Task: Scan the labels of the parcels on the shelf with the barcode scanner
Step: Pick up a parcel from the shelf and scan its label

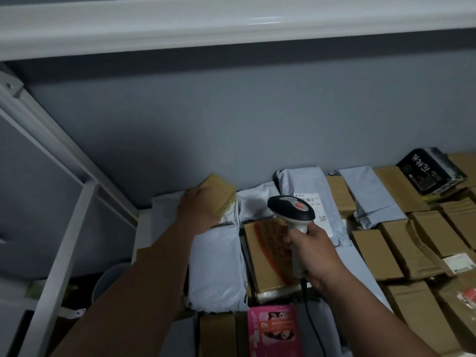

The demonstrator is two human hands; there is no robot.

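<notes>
Head view: we see a shelf (144, 228) packed with parcels, grey mailer bags and brown cartons lying flat. Our left hand (195, 207) reaches to the back left corner of the shelf and grips a small taped cardboard parcel (219, 195), tilted up off the bags beneath it; no label shows on the face turned to us. Our right hand (313, 256) is wrapped round the handle of the barcode scanner (292, 210), head pointing away toward the rear wall, cord trailing down. The taped parcel lies left of the scanner head and slightly beyond it, its long axis running front to back. We judge the scanner must swing left, or the parcel turn, before a read. A white shipping label (310, 204) on a grey mailer bag (304, 191) sits just behind the scanner.
</notes>
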